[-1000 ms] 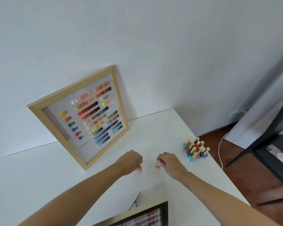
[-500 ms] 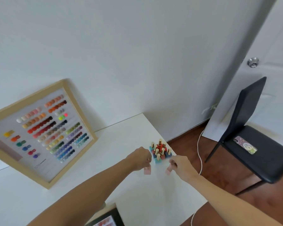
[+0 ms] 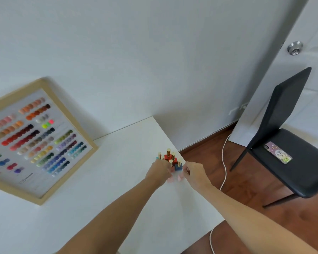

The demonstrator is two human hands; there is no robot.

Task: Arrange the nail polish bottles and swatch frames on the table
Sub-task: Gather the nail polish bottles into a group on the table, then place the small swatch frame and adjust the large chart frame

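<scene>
Two hands meet at the counter's (image 3: 103,189) right edge, each grip closed on a small pink bottle: the left hand (image 3: 159,171) holds one (image 3: 170,178), the right hand (image 3: 195,171) another (image 3: 180,177), both blurred. Just behind them stands a cluster of gold-capped bottles (image 3: 170,158). A wooden swatch frame (image 3: 35,140) leans against the wall, well apart to the left.

The swatch frame (image 3: 39,142) at left has a pale wood border and rows of red, orange, green, blue and purple dots. The bottles (image 3: 170,159) are red and blue with gold caps. The chair (image 3: 286,143) at right is black, the table (image 3: 103,189) white.
</scene>
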